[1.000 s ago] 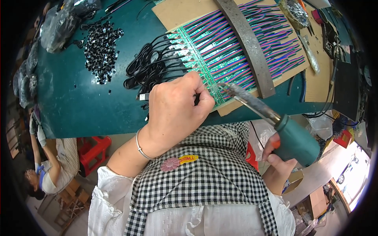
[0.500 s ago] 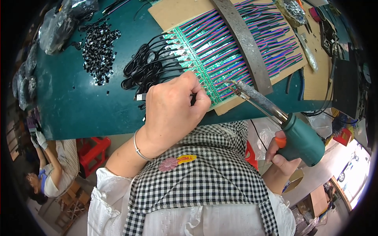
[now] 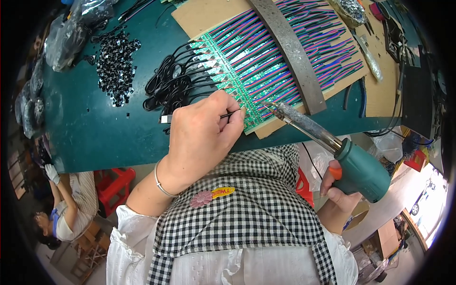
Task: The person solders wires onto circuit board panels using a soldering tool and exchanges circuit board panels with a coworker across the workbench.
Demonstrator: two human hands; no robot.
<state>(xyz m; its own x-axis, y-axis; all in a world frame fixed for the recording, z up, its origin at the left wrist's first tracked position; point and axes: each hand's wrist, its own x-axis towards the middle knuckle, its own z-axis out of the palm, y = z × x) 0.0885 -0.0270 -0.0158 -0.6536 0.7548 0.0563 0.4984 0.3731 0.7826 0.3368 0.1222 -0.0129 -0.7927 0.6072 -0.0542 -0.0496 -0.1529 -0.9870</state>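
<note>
My left hand (image 3: 199, 135) is closed in a pinch on a thin black cable (image 3: 228, 114), its end at the near corner of a row of green circuit boards (image 3: 227, 78). Several black cables (image 3: 167, 84) run from the boards' left side into a coiled bundle, with a silver plug (image 3: 166, 119) beside my wrist. In my right hand (image 3: 341, 194) is a green soldering gun (image 3: 365, 172) with an orange trigger; its tip points left, close to the near boards. Coloured wires (image 3: 251, 61) extend rightward from the boards, under a dark metal bar (image 3: 293, 56).
Small black and shiny pieces (image 3: 116, 71) lie heaped on the green table (image 3: 99, 142). Plastic bags (image 3: 64, 45) sit at the far left. Cardboard (image 3: 190, 18) lies beneath the boards. Beyond the table's left edge, a gloved co-worker (image 3: 66, 213) works near a red stool (image 3: 116, 187).
The boards, cables and my left hand appear slightly further left in view. More black cable shows between my left fingertips. The soldering gun's tip has shifted slightly left.
</note>
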